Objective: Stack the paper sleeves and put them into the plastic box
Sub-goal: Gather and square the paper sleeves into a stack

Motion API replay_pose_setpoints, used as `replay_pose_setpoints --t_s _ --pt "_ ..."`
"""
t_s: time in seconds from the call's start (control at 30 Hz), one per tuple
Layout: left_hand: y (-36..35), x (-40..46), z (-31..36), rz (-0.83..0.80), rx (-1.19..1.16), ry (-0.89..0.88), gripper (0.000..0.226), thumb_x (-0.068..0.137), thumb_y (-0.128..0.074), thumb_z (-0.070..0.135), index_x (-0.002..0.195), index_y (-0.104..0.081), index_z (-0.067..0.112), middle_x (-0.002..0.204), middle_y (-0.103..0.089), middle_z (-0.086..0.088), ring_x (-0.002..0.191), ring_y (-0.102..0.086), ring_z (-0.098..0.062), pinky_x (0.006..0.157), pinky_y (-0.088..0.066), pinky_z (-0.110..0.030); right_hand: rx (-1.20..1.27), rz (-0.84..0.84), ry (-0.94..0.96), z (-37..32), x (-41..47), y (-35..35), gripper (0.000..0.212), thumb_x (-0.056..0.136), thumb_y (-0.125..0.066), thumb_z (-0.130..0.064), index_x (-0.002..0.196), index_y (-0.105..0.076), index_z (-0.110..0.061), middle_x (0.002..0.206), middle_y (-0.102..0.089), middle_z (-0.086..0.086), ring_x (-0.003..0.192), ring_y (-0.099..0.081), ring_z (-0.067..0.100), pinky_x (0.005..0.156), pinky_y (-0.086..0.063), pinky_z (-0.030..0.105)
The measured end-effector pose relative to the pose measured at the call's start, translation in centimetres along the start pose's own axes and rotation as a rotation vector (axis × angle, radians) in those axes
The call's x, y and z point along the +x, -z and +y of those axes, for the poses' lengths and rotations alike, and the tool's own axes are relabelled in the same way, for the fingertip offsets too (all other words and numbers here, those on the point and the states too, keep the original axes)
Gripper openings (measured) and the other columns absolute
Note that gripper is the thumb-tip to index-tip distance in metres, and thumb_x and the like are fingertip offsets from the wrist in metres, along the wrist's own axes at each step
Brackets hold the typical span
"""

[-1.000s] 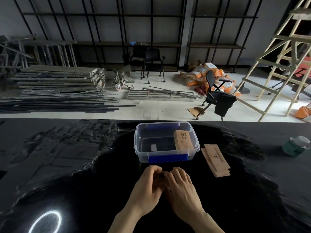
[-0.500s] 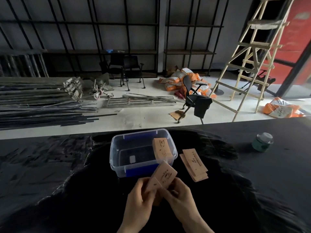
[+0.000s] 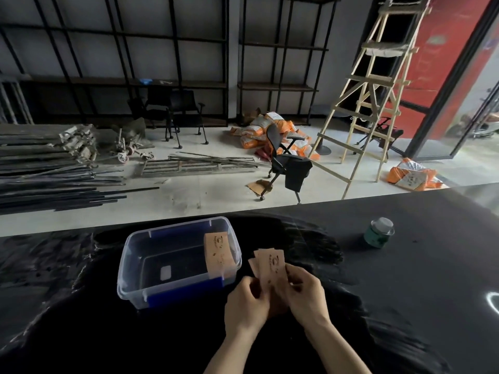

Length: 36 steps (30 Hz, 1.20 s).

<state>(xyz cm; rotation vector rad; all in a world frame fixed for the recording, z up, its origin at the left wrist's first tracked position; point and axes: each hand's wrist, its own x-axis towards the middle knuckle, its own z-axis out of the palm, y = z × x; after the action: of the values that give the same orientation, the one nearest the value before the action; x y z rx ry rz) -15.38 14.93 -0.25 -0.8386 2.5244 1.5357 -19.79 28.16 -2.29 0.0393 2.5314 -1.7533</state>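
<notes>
Sleeves (image 3: 270, 265) stood upright, pinched between our left hand (image 3: 247, 303) and right hand (image 3: 306, 292), with the plastic box (image 3: 135, 268) at ten o'clock, nearer the left.

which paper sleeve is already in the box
The sleeve leaning against the right wall inside the plastic box; the other sleeves are held outside it.

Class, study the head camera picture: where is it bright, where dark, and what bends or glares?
Head view: the floor beyond is daylit, the black table very dark; a curved glare streak sits at its right edge; the wooden ladder leans and bows from wide-angle distortion; both hands and the paper sleeves stay readable.
</notes>
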Motion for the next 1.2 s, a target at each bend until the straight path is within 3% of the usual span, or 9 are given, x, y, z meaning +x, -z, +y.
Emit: replay_pose_setpoints --t_s 0.13,0.3,0.47,0.6,0.67,0.8,0.93,1.03,1.2 --pt "-1.1 1.8 1.9 0.054 0.063 -0.024 0.035 0.094 -0.067 0.038 0.125 -0.058 0.026 0.120 -0.072 0.004 0.108 -0.070 -0.016 0.094 -0.058 -0.034 -0.151 -0.002 0.028 -1.0 3.7 0.1 0.031 0.091 -0.072 -0.002 0.114 -0.081 -0.021 0.099 -0.083 -0.003 0.088 -0.076 0.012 0.081 -0.063 0.034" --pt "-1.4 3.1 2.0 0.070 0.088 0.006 0.031 0.094 -0.066 0.033 0.123 -0.057 0.027 0.126 -0.069 0.004 0.114 -0.066 -0.016 0.095 -0.054 -0.032 -0.336 -0.034 -0.019 -0.6 6.1 -0.4 0.010 0.093 -0.072 -0.021 0.095 -0.082 -0.023 0.092 -0.081 -0.001 0.088 -0.073 0.019 0.078 -0.061 0.036" --pt "-2.7 3.1 2.1 0.166 0.046 0.063 0.046 0.092 -0.069 0.029 0.134 -0.050 0.022 0.135 -0.063 -0.001 0.122 -0.064 -0.020 0.098 -0.052 -0.034 -0.294 -0.140 -0.106 0.0 6.9 -0.1 0.024 0.093 -0.072 -0.028 0.115 -0.076 -0.018 0.093 -0.076 -0.004 0.086 -0.071 0.017 0.072 -0.055 0.028" --pt "-3.6 2.9 2.5 0.185 0.058 0.159 0.055 0.093 -0.068 0.033 0.139 -0.047 0.012 0.140 -0.059 -0.011 0.127 -0.059 -0.028 0.105 -0.051 -0.041 -0.319 -0.210 -0.150 0.1 7.0 -0.1 0.007 0.095 -0.065 -0.024 0.095 -0.072 -0.023 0.096 -0.077 0.000 0.075 -0.068 0.008 0.058 -0.054 0.019" --pt "-3.3 3.1 2.8 0.122 0.061 0.209 0.051 0.092 -0.069 0.035 0.134 -0.051 0.011 0.135 -0.063 -0.012 0.123 -0.063 -0.029 0.103 -0.052 -0.041 -0.307 -0.257 -0.199 0.4 6.6 -0.2 0.010 0.094 -0.065 -0.020 0.101 -0.071 -0.022 0.103 -0.076 0.001 0.085 -0.071 0.013 0.068 -0.059 0.024" --pt "-2.6 3.0 2.5 0.011 0.006 0.263 0.054 0.093 -0.069 0.030 0.140 -0.050 0.011 0.141 -0.061 -0.013 0.127 -0.061 -0.028 0.108 -0.050 -0.040 -0.151 -0.263 -0.287 0.9 5.5 0.2 0.020 0.090 -0.065 -0.008 0.106 -0.075 -0.013 0.104 -0.080 0.005 0.095 -0.076 0.024 0.088 -0.064 0.044" --pt "-2.0 1.7 1.4 -0.076 -0.250 0.195 0.047 0.087 -0.075 0.013 0.133 -0.062 0.015 0.122 -0.071 -0.006 0.113 -0.067 -0.024 0.102 -0.055 -0.041 0.094 -0.273 -0.243 1.0 2.9 1.5 0.025 0.090 -0.069 0.001 0.106 -0.078 -0.015 0.090 -0.084 0.005 0.081 -0.081 0.025 0.068 -0.067 0.040" --pt "-0.8 -0.1 0.6 -0.124 -0.434 0.138 0.040 0.082 -0.080 0.007 0.113 -0.064 0.027 0.101 -0.072 0.002 0.097 -0.069 -0.019 0.087 -0.061 -0.040 0.278 -0.248 -0.221 1.4 0.3 2.0 0.035 0.091 -0.072 0.006 0.117 -0.073 -0.018 0.096 -0.083 0.010 0.085 -0.081 0.032 0.069 -0.066 0.042" --pt "1.7 -2.2 -0.8 -0.141 -0.450 -0.034 0.045 0.078 -0.084 0.008 0.107 -0.060 0.034 0.112 -0.068 0.006 0.099 -0.064 -0.008 0.080 -0.057 -0.028 0.540 -0.197 -0.230 2.2 -3.4 0.4 0.052 0.089 -0.061 0.025 0.131 -0.061 -0.006 0.110 -0.076 0.026 0.093 -0.077 0.037 0.069 -0.063 0.042"
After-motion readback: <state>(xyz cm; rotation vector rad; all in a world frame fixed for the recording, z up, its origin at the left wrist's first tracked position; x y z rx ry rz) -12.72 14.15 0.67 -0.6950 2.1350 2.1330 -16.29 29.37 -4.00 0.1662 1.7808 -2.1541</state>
